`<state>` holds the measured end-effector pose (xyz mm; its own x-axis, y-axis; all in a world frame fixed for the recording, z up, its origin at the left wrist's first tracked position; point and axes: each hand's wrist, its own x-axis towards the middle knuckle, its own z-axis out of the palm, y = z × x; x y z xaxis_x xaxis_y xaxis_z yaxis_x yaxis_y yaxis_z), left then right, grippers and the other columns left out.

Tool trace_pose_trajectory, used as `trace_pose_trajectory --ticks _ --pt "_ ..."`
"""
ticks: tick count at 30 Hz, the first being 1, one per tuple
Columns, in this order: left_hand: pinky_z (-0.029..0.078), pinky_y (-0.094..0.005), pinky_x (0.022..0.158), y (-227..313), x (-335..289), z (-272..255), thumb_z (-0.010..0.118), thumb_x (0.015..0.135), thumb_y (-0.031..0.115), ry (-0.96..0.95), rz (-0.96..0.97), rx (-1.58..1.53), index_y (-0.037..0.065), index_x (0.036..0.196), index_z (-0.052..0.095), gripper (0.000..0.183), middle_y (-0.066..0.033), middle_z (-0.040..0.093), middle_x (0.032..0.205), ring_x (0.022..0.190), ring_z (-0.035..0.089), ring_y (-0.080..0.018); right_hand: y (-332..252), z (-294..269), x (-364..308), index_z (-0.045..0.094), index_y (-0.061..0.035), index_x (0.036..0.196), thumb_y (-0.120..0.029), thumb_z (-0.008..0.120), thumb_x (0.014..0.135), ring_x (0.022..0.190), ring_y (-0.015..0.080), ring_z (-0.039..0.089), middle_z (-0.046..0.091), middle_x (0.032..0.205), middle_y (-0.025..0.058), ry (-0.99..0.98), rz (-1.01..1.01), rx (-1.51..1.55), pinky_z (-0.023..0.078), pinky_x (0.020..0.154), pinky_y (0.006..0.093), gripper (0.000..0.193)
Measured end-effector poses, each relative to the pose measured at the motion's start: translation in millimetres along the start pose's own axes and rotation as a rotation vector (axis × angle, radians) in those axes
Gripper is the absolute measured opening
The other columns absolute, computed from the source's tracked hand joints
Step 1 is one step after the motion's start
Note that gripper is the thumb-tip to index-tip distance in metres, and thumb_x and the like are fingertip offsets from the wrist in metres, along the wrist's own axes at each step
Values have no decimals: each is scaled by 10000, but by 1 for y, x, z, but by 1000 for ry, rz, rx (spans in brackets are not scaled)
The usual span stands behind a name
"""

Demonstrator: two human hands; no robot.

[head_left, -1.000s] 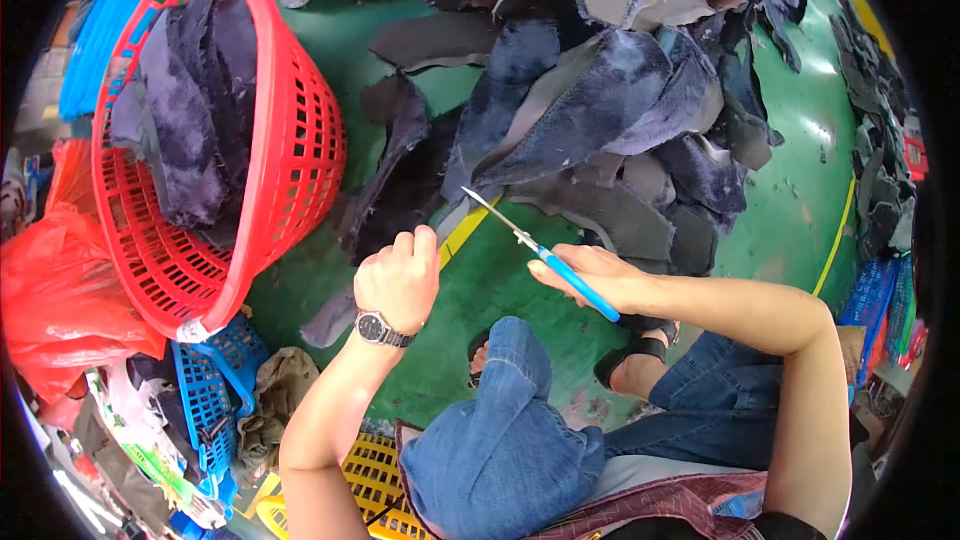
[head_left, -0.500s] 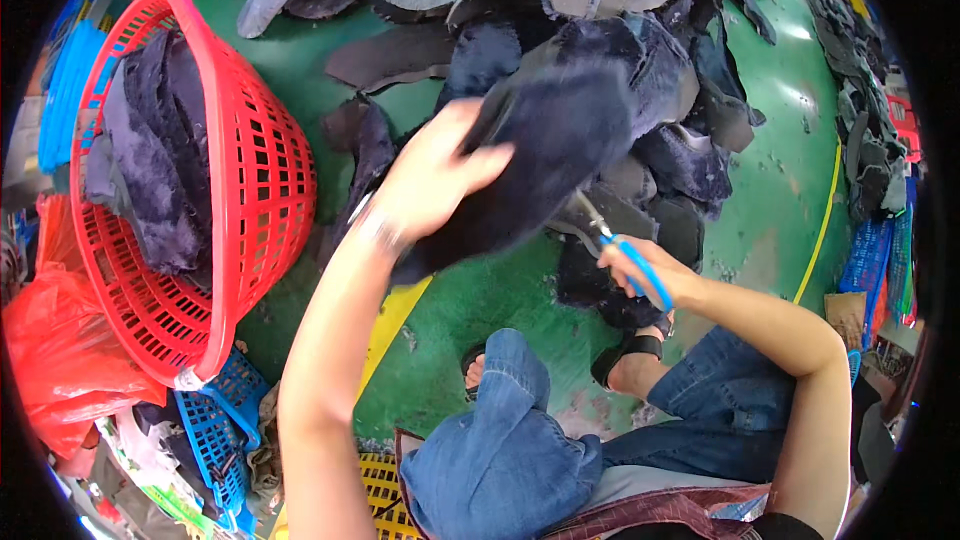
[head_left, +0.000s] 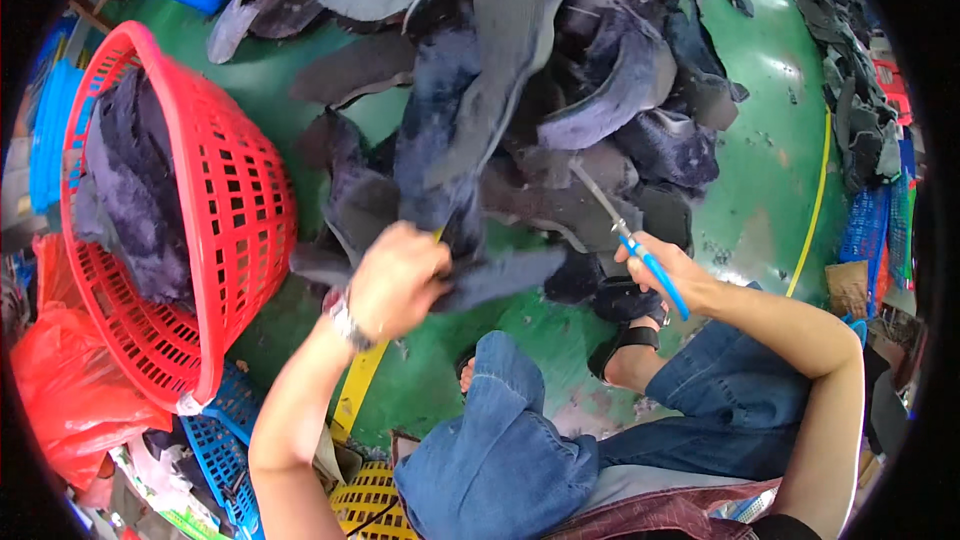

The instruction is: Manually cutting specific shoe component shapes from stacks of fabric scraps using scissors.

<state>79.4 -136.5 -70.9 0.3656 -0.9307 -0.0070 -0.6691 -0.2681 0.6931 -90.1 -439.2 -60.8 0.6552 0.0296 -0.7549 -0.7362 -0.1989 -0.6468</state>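
My left hand, with a metal watch at its wrist, is closed in a fist on a dark fuzzy fabric piece. The piece juts out to the right of the fist and is smeared by motion. In my right hand is a pair of scissors with blue handles, blades pointing up and left over the heap. Beyond both hands lies a loose heap of dark grey and purplish fabric pieces, several of them long and curved. One long grey strip runs from the far side down toward my left hand.
A red plastic basket with dark fabric inside tilts at the left. Below it are a red plastic bag and a blue basket. A yellow basket stands beside my knee. More dark scraps line the right side of the green floor.
My left hand has drawn down toward me; the large dark piece once spread above it is no longer there. The scissors stay in my right hand, almost unmoved. The view has shifted slightly.
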Motion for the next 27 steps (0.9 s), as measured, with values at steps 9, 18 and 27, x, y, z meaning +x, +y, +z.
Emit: trace_pose_trajectory --ticks 9,18,27 --pt "458 -388 482 33 -92 22 548 638 -19 -25 -313 134 58 794 493 182 -114 478 733 585 550 -301 -46 59 38 498 -9 910 -641 379 791 790 345 546 548 811 201 -462 -43 -653 409 698 413 655" --pt "486 -377 531 41 -91 25 534 668 26 -187 -377 252 44 802 483 145 -116 492 759 631 575 -294 -70 84 53 550 -12 789 -635 430 764 660 382 562 566 651 206 -293 -139 -876 422 607 451 634" --pt "469 -406 571 29 -48 -57 598 677 41 296 -513 320 43 899 511 238 -146 527 823 705 556 -348 -24 31 38 536 -27 897 -646 423 754 786 404 562 582 771 233 -168 102 -863 430 684 460 645"
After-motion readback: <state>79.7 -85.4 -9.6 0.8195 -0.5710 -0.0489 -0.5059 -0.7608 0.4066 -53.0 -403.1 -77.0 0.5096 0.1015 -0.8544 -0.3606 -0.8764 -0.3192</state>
